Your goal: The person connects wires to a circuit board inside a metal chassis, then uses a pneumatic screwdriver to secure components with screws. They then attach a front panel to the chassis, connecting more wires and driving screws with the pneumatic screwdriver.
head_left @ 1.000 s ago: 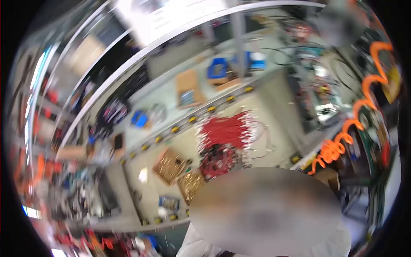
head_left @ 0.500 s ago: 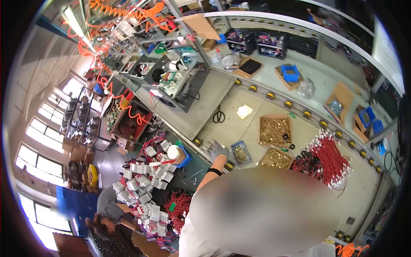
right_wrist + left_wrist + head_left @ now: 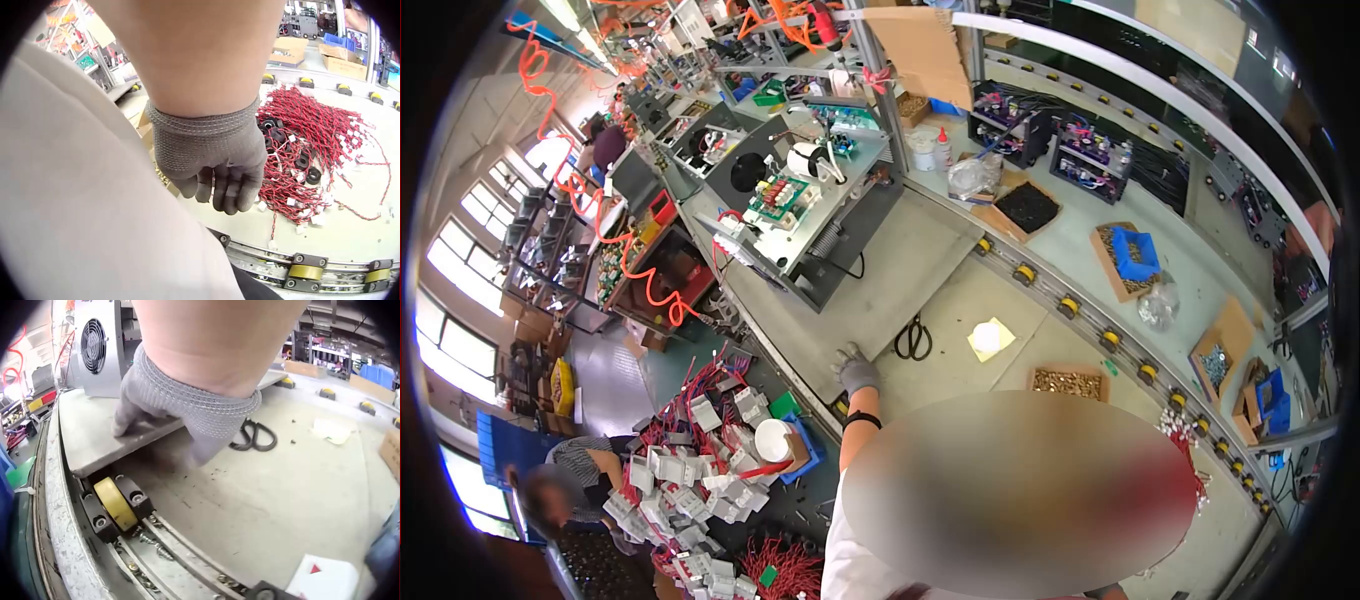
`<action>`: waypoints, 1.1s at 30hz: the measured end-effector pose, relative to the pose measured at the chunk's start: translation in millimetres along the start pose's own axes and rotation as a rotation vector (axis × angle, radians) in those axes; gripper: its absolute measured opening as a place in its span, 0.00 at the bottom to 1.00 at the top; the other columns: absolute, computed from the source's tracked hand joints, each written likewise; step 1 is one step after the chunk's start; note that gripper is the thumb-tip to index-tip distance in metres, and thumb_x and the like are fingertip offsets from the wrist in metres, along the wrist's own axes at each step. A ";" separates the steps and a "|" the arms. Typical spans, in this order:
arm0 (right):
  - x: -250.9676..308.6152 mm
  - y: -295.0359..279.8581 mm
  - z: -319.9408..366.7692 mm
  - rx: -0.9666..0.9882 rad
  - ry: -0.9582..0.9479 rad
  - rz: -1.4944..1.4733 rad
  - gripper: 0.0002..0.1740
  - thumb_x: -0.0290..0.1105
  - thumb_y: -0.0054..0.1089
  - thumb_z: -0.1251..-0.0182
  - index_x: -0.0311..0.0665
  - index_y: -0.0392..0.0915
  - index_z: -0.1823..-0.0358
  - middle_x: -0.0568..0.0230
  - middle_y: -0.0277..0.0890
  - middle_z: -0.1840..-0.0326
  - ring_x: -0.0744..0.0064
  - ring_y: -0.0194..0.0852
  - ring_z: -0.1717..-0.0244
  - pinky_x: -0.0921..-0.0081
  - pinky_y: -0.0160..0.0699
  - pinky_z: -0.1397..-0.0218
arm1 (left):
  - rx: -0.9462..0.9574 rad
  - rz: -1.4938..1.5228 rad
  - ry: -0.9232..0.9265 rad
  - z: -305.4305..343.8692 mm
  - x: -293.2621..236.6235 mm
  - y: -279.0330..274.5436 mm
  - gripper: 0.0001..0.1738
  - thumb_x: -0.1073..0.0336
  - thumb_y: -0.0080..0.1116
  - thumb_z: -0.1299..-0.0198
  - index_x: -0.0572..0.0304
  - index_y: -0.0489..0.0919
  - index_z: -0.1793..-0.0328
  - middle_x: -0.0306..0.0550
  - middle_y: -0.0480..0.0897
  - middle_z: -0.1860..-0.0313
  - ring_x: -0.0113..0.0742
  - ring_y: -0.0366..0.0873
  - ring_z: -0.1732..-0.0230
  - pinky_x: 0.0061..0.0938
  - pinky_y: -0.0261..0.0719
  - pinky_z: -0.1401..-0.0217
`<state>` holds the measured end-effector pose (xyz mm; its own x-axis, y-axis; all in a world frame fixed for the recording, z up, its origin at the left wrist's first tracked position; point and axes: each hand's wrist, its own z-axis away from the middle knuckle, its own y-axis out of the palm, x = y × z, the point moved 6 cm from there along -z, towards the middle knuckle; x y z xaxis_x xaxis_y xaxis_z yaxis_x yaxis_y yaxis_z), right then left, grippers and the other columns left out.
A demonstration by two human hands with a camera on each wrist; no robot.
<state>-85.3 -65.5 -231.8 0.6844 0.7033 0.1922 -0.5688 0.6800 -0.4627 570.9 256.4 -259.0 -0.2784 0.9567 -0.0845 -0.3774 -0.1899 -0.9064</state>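
My gloved left hand (image 3: 857, 374) is at the near edge of a flat grey board (image 3: 94, 428). In the left wrist view its fingertips rest on the board's top, while the thumb hangs in front of the edge. On that board stands an open metal chassis (image 3: 785, 220) with a round fan and a green circuit board. Black-handled scissors (image 3: 255, 436) lie beyond the thumb. My gloved right hand (image 3: 209, 165) hangs with fingers loosely curled, nothing in them. Beside it lies a pile of red-and-black twisted wires (image 3: 312, 131) with white connectors and black rings.
Yellow rollers (image 3: 115, 503) line the bench edge. A white sheet (image 3: 990, 340) and a box of brass parts (image 3: 1067, 383) lie on the bench. At the left, grey-white boxes with red wires (image 3: 690, 480) are heaped near another person (image 3: 585, 465). A shelf (image 3: 1060, 200) runs behind.
The head view has swung left toward the chassis. My left hand has moved from beside the blue tray to the grey board's edge. The right hand now shows slightly at the bottom.
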 end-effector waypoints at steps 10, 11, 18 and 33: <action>19.0 -65.0 -53.0 -0.140 0.030 -0.041 0.16 0.47 0.54 0.40 0.50 0.81 0.56 0.56 0.80 0.57 0.55 0.78 0.53 0.62 0.75 0.49 | 0.067 0.124 -0.049 5.1 4.1 8.9 0.38 0.55 0.42 0.37 0.47 0.42 0.23 0.59 0.39 0.23 0.68 0.38 0.25 0.53 0.44 0.26; 24.1 -71.7 -50.4 -0.137 0.029 -0.042 0.16 0.47 0.54 0.40 0.50 0.81 0.56 0.56 0.80 0.57 0.55 0.78 0.53 0.62 0.75 0.49 | 0.089 0.124 -0.027 15.1 1.7 8.6 0.39 0.55 0.42 0.37 0.48 0.41 0.23 0.61 0.39 0.23 0.68 0.38 0.25 0.53 0.43 0.26; 34.8 -77.4 -63.0 -0.089 0.056 0.013 0.14 0.45 0.53 0.40 0.48 0.81 0.58 0.56 0.80 0.58 0.52 0.77 0.55 0.59 0.76 0.52 | 0.255 -0.070 0.173 92.4 -12.8 36.6 0.45 0.55 0.48 0.42 0.63 0.40 0.25 0.69 0.44 0.26 0.73 0.43 0.27 0.54 0.48 0.28; 210.5 -148.8 -56.5 -0.628 -0.638 0.338 0.17 0.33 0.55 0.47 0.42 0.73 0.53 0.56 0.70 0.48 0.55 0.69 0.47 0.61 0.70 0.48 | 0.554 -0.260 0.574 366.0 -76.1 103.8 0.41 0.45 0.50 0.45 0.67 0.60 0.32 0.64 0.67 0.37 0.60 0.64 0.35 0.44 0.65 0.35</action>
<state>169.1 -30.4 -171.4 0.0459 0.9487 0.3129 -0.2153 0.3153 -0.9242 229.6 83.2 -195.2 0.3141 0.9200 -0.2342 -0.7883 0.1153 -0.6044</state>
